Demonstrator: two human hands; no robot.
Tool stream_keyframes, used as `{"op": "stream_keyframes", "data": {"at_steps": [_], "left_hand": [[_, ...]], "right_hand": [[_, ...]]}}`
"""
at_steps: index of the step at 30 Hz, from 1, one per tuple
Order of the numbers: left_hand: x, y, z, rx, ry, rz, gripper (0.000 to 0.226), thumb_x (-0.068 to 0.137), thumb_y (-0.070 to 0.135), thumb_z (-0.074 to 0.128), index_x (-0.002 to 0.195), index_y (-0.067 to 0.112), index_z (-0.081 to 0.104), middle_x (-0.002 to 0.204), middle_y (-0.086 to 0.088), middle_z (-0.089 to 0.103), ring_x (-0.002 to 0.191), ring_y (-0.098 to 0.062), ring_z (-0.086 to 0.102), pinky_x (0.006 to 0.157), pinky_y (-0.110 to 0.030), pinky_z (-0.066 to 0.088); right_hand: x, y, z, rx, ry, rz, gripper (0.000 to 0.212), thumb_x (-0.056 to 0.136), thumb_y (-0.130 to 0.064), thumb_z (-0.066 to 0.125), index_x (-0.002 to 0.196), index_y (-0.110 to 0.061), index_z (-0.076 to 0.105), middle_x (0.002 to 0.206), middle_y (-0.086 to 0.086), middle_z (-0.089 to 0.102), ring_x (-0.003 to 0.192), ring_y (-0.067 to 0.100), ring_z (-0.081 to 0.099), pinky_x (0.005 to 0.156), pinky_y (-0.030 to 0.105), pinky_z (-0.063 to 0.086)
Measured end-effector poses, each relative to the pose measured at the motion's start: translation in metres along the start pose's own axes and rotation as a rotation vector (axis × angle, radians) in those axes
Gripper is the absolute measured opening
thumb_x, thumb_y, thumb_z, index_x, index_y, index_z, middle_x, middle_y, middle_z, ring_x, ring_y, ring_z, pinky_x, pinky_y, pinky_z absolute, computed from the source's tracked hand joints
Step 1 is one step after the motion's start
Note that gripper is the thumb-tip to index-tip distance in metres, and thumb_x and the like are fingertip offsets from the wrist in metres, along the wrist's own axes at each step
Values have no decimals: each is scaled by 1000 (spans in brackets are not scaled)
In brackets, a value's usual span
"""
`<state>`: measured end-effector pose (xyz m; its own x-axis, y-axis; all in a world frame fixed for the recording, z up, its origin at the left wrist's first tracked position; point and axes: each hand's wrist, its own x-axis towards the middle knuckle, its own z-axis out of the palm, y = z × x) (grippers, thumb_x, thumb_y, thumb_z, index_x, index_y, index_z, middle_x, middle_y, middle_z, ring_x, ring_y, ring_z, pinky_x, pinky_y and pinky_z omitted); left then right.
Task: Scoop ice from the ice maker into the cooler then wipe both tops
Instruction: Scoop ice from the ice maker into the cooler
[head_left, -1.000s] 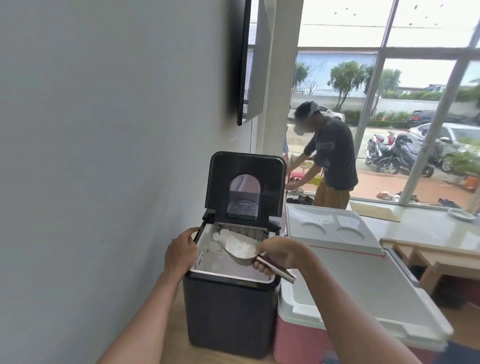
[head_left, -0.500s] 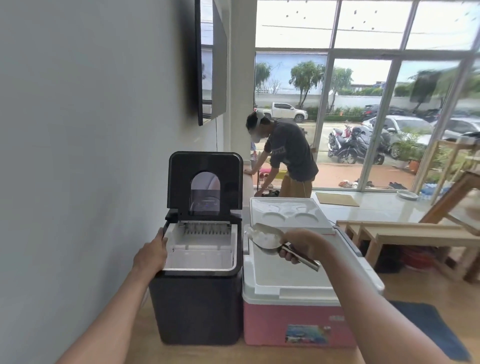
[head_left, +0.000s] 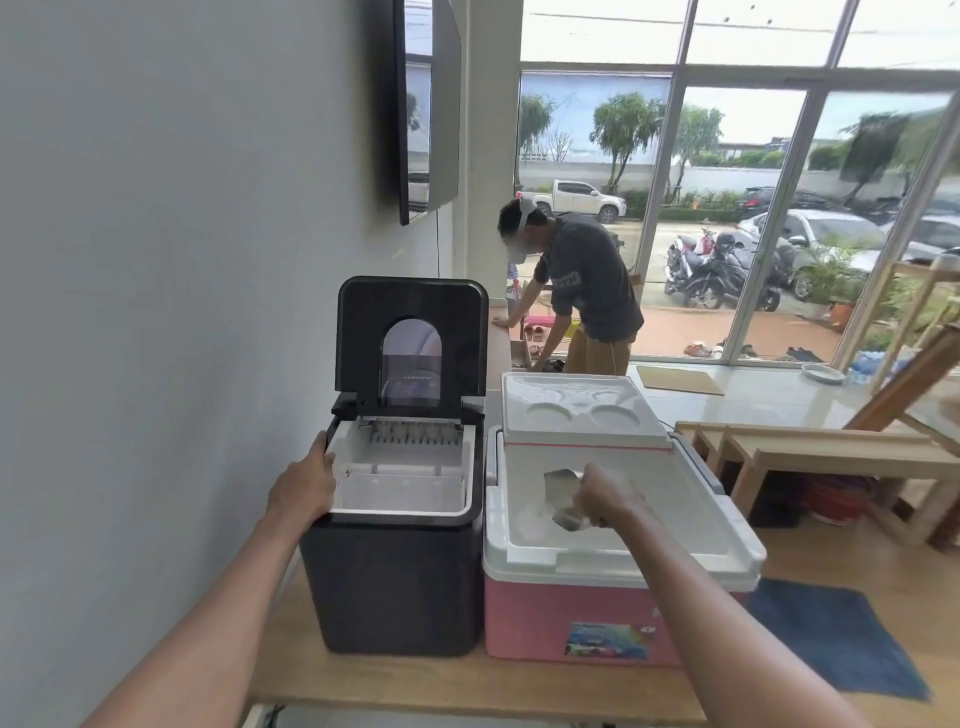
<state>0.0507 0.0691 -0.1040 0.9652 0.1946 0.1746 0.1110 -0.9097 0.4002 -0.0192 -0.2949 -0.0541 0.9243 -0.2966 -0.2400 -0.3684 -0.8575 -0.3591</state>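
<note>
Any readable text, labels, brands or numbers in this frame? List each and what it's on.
Nothing legible.
Raised black ice maker lid: faint print below its window, too small to read.
Colourful sticker on the pink plastic cooler: blurred.
Bystander's dark T-shirt: sleeve print, blurred.

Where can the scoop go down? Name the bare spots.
Bare wooden tabletop runs in front of the ice maker and cooler. Crowded: those two stand nearly touching, and the wall hugs the ice maker where the left hand holds its rim. The right hand holds the scoop over the cooler.
</note>
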Motion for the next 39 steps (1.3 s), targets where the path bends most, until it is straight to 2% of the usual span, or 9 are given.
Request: {"op": "stream_keyframes", "data": {"at_steps": [2,4,13,19,22,26,29,31,39], "left_hand": [[0,0,0,1,9,4,44,105,29,26,147,20,28,103,-24,66,94,-42,61,73,-42,44],[0,0,1,4,7,-4,44,105,30,25,148,21,28,104,-23,67,96,-42,62,76,-43,46],[3,-3,-2,-23,-52,-20,49,104,34,20,152,25,18,116,-22,64,103,-40,61,83,-43,45],[6,-9,-3,-180,-130,-24,45,103,37,21,146,26,25,114,-19,64,101,-39,60,85,-43,45],[8,-13,-3,-223,-174,-30,41,102,39,21,137,22,34,107,-16,66,97,-37,60,86,-43,47],[15,-17,-5,-232,-231,-27,41,101,43,20,126,17,40,108,-15,64,97,-36,60,88,-45,48],[21,-17,-5,-226,-245,-30,43,101,46,21,121,15,44,113,-15,62,100,-35,59,89,-44,46],[23,-18,-4,-227,-237,-34,45,101,47,21,122,14,45,117,-15,61,104,-36,57,88,-43,45],[22,-20,-2,-243,-216,-9,48,101,46,20,124,12,46,117,-17,62,104,-36,58,89,-45,45]], "right_hand": [[1,-3,-4,-74,100,-13,20,83,-8,55,102,-7,61,106,16,67,106,34,61,76,33,43],[2,-10,-10,-91,179,-44,30,88,-15,54,116,-9,59,118,17,64,113,37,57,80,34,43],[4,-91,-24,39,266,-388,35,94,-26,58,128,-22,58,117,8,68,92,23,61,72,33,54],[-7,-140,19,-307,142,-701,38,88,-19,62,125,-31,62,114,0,70,98,25,65,76,37,56],[-5,-158,39,-525,152,-722,31,88,-13,59,115,-26,66,111,6,70,100,29,66,79,38,55],[2,-176,64,-781,138,-704,36,88,-48,64,107,-18,70,101,6,71,95,29,70,71,33,51],[4,-185,80,-950,115,-671,21,92,-22,63,109,-13,69,105,4,70,95,25,69,66,32,48],[4,-189,83,-1011,94,-649,26,92,-10,54,115,-11,67,112,5,69,98,24,68,67,31,47],[7,-203,70,-933,-135,-481,29,91,-14,51,116,-9,65,121,5,66,108,24,63,80,33,47]]}}
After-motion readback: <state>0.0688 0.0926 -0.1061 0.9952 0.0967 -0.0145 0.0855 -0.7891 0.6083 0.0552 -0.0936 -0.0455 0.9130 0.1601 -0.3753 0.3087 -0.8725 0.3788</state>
